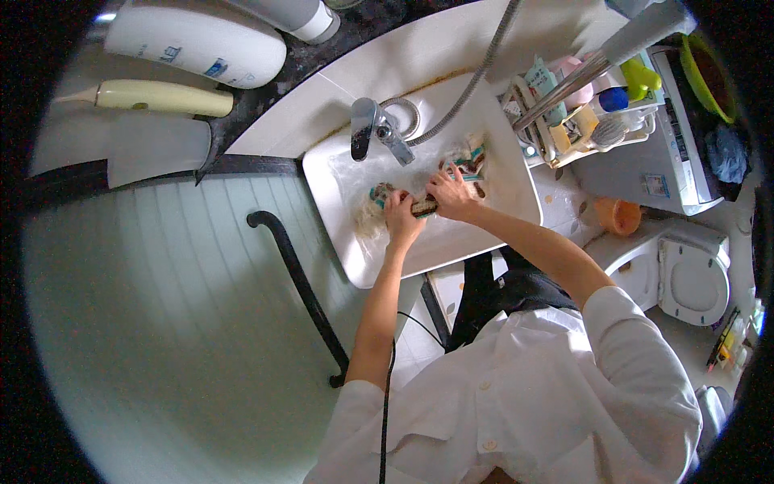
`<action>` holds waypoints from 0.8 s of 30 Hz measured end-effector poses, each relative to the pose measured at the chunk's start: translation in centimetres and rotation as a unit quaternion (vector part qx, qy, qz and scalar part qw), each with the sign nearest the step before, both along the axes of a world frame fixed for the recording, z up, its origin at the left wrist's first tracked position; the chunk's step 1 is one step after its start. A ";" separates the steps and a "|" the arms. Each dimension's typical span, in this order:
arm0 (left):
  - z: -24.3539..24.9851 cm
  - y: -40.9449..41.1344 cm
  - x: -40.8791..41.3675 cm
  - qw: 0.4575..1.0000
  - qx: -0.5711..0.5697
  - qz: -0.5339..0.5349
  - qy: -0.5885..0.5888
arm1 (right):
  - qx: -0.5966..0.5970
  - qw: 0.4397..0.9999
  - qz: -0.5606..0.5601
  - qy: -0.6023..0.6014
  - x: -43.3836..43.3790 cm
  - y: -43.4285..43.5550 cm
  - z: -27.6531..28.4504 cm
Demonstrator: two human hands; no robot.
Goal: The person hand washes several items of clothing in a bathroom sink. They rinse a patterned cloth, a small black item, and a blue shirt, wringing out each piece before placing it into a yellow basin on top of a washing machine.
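Note:
In the white sink basin (441,245) lies a wet, patterned knit cloth (425,207) in brown, cream and teal, with pale fluffy or fringed parts near its left end. My left hand (404,219) grips it at the left of the middle, and my right hand (450,193) grips it a little to the right. A short rolled stretch of the cloth shows between the hands, and the rest spreads to the upper right of the basin. The chrome faucet (382,130) stands above both hands; whether water runs is unclear.
A grey shower hose (493,54) curves behind the faucet. On the right are a rack of toiletries (580,136), a washing machine (641,151), an orange bin (618,215) and a toilet (692,281). A glass door with a black handle (296,272) is at the left, bottles (199,45) at the upper left.

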State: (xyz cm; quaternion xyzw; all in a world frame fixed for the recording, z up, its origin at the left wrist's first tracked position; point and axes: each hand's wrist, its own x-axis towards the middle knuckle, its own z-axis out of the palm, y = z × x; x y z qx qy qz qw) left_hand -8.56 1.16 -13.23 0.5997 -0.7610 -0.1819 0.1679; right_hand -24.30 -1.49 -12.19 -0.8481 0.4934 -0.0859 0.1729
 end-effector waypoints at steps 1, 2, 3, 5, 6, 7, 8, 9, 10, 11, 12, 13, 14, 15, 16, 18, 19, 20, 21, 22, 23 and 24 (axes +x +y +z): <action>0.9 -0.2 -0.1 0.997 -0.032 -0.005 0.063 | -0.001 0.999 0.000 -0.044 -0.4 0.0 1.1; 1.8 -0.3 -0.3 0.990 -0.063 -0.011 0.126 | -0.017 0.990 -0.038 -0.135 -0.4 0.4 2.2; 2.9 -0.3 -0.3 0.978 -0.095 -0.014 0.187 | 0.026 0.985 -0.033 -0.165 -0.6 0.2 4.6; 4.7 0.0 -0.3 0.946 0.027 -0.003 0.322 | 0.111 0.968 -0.022 -0.222 -0.7 -0.2 7.9; 6.5 -0.1 -0.6 0.917 0.089 -0.004 0.388 | 0.059 0.952 -0.021 -0.301 -0.8 -0.2 8.4; 8.1 -0.1 -0.7 0.879 0.148 -0.001 0.453 | 0.097 0.937 -0.040 -0.333 -0.8 -0.2 9.7; 9.6 0.0 -0.7 0.861 0.187 -0.015 0.472 | 0.135 0.920 -0.058 -0.363 -1.1 -0.2 11.0; 11.5 0.1 -1.1 0.845 0.196 -0.019 0.497 | 0.172 0.900 -0.075 -0.393 -1.3 -0.1 12.7; 13.5 0.1 -1.7 0.827 0.207 -0.025 0.522 | 0.199 0.872 -0.093 -0.437 -1.6 -0.2 14.1; 15.4 0.2 -2.2 0.808 0.216 -0.029 0.548 | 0.232 0.856 -0.093 -0.452 -2.1 -0.4 15.9; 16.7 0.3 -2.8 0.813 0.201 -0.040 0.546 | 0.227 0.844 -0.073 -0.480 -2.4 -0.6 16.3; 16.9 0.3 -2.8 0.819 0.220 -0.042 0.528 | 0.222 0.831 -0.053 -0.508 -2.6 -0.9 16.9; 17.2 0.0 -2.9 0.826 0.240 -0.045 0.509 | 0.226 0.840 -0.037 -0.492 -2.8 -1.2 17.6; 17.3 -0.2 -3.0 0.830 0.259 -0.048 0.491 | 0.229 0.850 -0.022 -0.474 -3.0 -1.5 19.1; 17.6 -0.3 -3.1 0.810 0.274 -0.041 0.517 | 0.233 0.859 -0.007 -0.457 -3.4 -1.7 20.6; 18.4 -0.3 -3.9 0.801 0.205 -0.045 0.561 | 0.178 0.888 0.016 -0.423 -3.5 -2.0 23.4; 19.9 -0.3 -4.2 0.795 0.192 -0.049 0.574 | 0.147 0.900 0.021 -0.409 -3.5 -2.2 24.8; 21.8 -0.3 -4.5 0.787 0.188 -0.070 0.583 | 0.080 0.926 0.040 -0.367 -3.6 -2.3 26.0; 21.4 -0.5 -3.9 0.780 0.180 -0.068 0.595 | 0.087 0.923 0.047 -0.372 -3.5 -2.2 26.8; 21.1 -0.7 -3.6 0.815 0.146 -0.052 0.558 | 0.094 0.920 0.055 -0.377 -3.5 -2.3 27.5; 21.0 -0.7 -3.4 0.846 0.112 -0.035 0.520 | 0.102 0.917 0.062 -0.381 -3.5 -2.4 27.9; 21.3 -0.7 -3.6 0.839 0.107 -0.025 0.533 | 0.082 0.918 0.086 -0.379 -3.7 -2.6 28.2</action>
